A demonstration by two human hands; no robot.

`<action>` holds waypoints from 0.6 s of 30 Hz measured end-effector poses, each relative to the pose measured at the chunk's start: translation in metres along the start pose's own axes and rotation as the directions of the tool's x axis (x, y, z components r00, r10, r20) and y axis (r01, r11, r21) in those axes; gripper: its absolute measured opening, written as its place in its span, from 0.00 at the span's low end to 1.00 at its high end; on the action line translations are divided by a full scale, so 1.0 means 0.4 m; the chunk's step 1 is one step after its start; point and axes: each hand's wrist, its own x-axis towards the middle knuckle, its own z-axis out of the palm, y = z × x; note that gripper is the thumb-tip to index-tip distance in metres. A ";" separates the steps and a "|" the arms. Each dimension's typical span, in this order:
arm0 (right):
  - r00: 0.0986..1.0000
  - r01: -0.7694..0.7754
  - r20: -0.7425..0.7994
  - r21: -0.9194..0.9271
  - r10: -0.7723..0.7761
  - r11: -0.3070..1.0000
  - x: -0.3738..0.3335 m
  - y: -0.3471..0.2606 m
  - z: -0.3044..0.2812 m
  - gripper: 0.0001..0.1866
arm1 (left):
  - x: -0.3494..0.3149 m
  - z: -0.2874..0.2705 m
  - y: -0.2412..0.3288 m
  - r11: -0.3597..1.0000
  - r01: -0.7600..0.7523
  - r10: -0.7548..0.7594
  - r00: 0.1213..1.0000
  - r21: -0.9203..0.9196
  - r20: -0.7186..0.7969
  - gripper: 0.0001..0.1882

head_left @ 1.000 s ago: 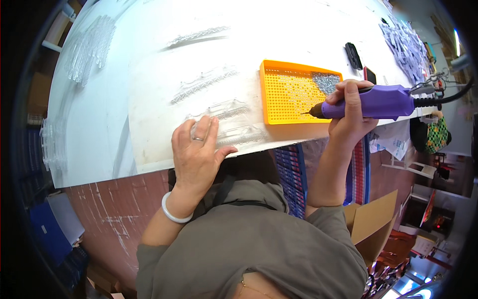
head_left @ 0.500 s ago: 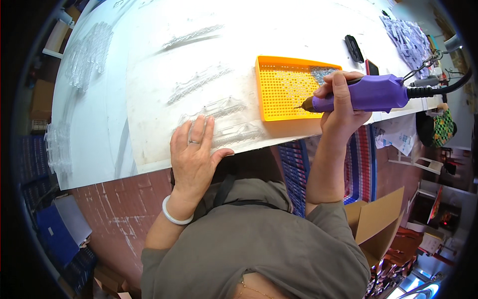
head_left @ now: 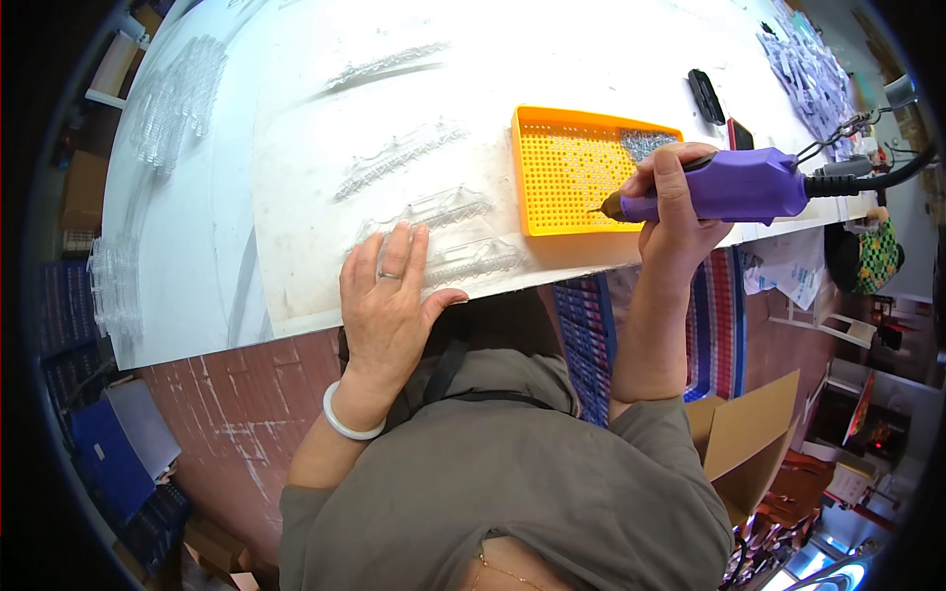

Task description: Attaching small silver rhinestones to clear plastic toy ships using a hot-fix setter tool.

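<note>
My right hand (head_left: 678, 202) is wrapped round a purple electric screwdriver (head_left: 754, 185), held nearly level with its bit pointing left. The bit is over the yellow perforated tray (head_left: 524, 197), which holds small screws (head_left: 641, 144) heaped in its far right corner and others spread over its holes. Whether the tip touches a screw is too small to tell. My left hand (head_left: 382, 300) lies flat at the table's front edge, fingers stretched out. Its fingertips rest at the left ends of two clear plastic strips (head_left: 443, 209), (head_left: 478, 258), partly covering them.
More clear strips (head_left: 399, 158) lie farther back on the white table (head_left: 296, 295). Piles of clear parts (head_left: 182, 103) stand at the left. A black object (head_left: 706, 97) and a phone-like thing (head_left: 739, 134) lie behind the tray. A cord and chain hang at right; an open carton (head_left: 749, 433) stands below.
Hardly anything differs. The view has shifted slightly, and the tray and strips sit a little farther right in it. My left hand stays flat and my right hand keeps hold of the screwdriver.
</note>
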 end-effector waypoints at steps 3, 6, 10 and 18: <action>1.000 0.010 0.024 -0.043 -0.009 0.999 0.006 0.003 0.018 0.03 | -0.005 0.003 -0.006 1.000 0.021 -0.021 1.000 -0.002 -0.001 0.38; 0.999 -0.027 -0.020 0.035 0.028 0.999 0.008 -0.019 0.024 0.03 | -0.006 0.005 -0.012 1.000 0.022 -0.023 1.000 -0.014 -0.011 0.38; 0.996 0.085 0.034 0.043 -0.087 0.995 0.022 -0.053 0.059 0.04 | -0.014 0.007 -0.017 0.998 0.029 -0.030 0.999 -0.047 -0.021 0.40; 0.959 0.057 0.234 0.394 -0.160 0.917 0.004 -0.053 0.273 0.03 | -0.026 0.017 -0.020 0.997 0.027 -0.029 0.999 -0.075 -0.026 0.41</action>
